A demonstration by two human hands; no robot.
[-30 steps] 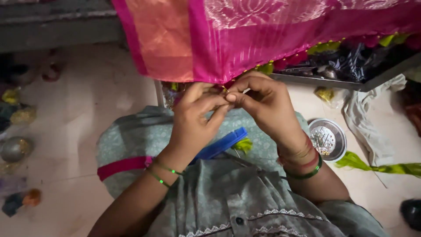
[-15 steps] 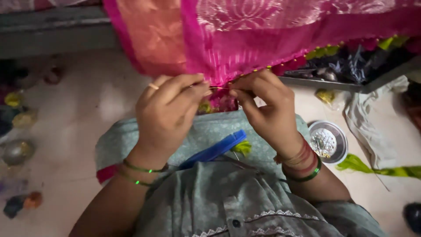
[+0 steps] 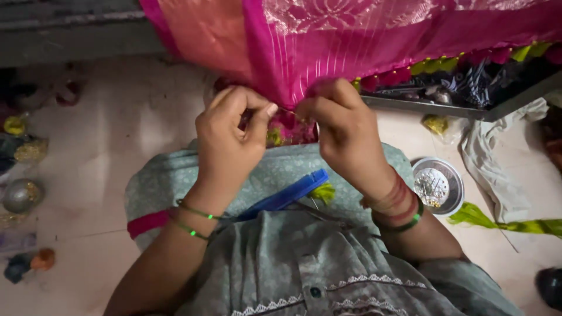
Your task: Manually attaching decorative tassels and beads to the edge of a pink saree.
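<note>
Both hands now work at the hem of the pink cloth [image 3: 363,41], having risen from the lap since the earlier views. The left hand [image 3: 231,140] pinches a thin needle-like piece; the right hand [image 3: 342,131] grips the tasselled edge. A blue strip [image 3: 287,196] lies on the lap, a metal dish [image 3: 438,185] on the floor.

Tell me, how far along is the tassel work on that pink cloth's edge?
Done: small pink and yellow tassels already hang along the pink cloth edge to the right. In hand: left hand and right hand pinch the edge between them. Left: the edge towards the left shows no tassels.
</note>
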